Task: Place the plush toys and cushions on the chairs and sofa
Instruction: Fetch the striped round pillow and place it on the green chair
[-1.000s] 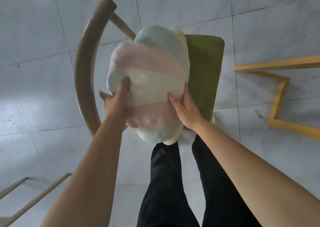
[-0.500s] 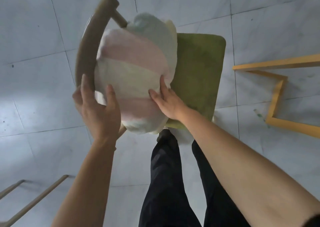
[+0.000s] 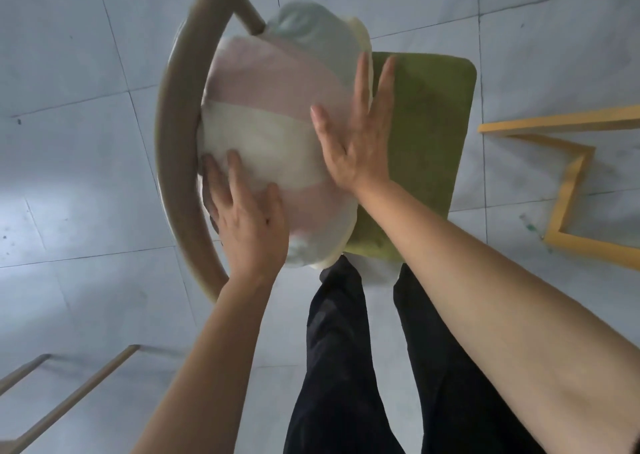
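Observation:
A plump cushion [image 3: 273, 107] striped pale blue, pink and cream leans against the curved beige backrest [image 3: 173, 135] of a chair with a green seat pad [image 3: 426, 142]. My left hand [image 3: 249, 225] lies flat on the cushion's lower left side, fingers spread, between cushion and backrest. My right hand [image 3: 353, 131] presses flat on its right side, fingers straight and apart. Neither hand grips the cushion.
A grey tiled floor [image 3: 69, 72] surrounds the chair. A yellow frame [image 3: 568, 190] stands at the right. Thin beige rails [image 3: 69, 394] cross the lower left corner. My legs in black trousers [image 3: 346, 367] stand just in front of the seat.
The cushion moved left and back against the backrest. Both hands let go of it and now rest flat with fingers spread.

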`<state>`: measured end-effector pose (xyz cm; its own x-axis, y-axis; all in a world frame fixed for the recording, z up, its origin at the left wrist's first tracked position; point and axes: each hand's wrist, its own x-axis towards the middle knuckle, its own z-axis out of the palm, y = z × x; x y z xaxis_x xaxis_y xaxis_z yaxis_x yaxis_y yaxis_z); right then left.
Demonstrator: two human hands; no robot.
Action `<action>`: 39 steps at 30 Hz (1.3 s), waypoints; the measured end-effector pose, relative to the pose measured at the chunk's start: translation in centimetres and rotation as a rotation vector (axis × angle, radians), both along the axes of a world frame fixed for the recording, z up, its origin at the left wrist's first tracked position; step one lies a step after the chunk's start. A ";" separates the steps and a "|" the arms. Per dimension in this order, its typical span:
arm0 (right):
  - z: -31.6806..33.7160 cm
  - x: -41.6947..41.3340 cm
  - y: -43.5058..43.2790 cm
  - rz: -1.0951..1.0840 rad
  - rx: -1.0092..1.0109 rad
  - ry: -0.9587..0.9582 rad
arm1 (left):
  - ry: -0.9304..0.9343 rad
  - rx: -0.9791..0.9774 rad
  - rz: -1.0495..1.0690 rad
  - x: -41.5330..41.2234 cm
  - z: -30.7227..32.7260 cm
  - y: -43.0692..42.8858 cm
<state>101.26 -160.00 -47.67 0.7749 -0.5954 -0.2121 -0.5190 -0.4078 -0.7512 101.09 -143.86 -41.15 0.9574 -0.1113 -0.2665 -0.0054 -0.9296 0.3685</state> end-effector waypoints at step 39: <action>-6.2 0.7 -3.4 0.429 0.038 0.270 | -0.048 0.683 -1.321 -7.6 -9.2 3.5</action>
